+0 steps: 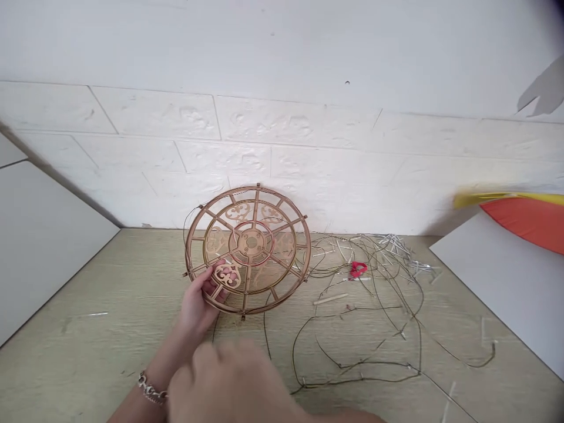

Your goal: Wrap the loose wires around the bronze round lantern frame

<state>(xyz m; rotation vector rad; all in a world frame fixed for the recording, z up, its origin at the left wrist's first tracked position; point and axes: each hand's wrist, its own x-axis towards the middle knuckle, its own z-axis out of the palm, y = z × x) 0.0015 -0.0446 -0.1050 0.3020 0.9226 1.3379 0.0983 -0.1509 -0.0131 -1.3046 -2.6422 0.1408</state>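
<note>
Left hand (198, 302) had its grip closed on the lower-left rim of the round frame (248, 248), fingers curled through the gaps between the spokes, thumb on the front edge. A bracelet (151, 390) sat on that wrist. Frame was gold-coloured metal, wheel-shaped, with scrollwork panels and a small hub in the middle. It was tilted up, face toward the camera, bottom edge on or just above the desk (88, 352); couldn't tell which. It stood near the white brick-pattern wall (308, 147).

Right hand (229, 385) was low in the view, close to the camera and blurred. It had hold of nothing I could see; how far its grip was open, couldn't tell. It was near the left forearm, apart from the frame.

Thin dark wire (374, 329) trailed from under the frame and looped across the desk to the right. A small red clip (358, 269) lay among the tangle, with pale cut strips (330, 299) scattered around. An orange and yellow sheet (524, 220) showed at the right edge, over a white board (506, 282).
</note>
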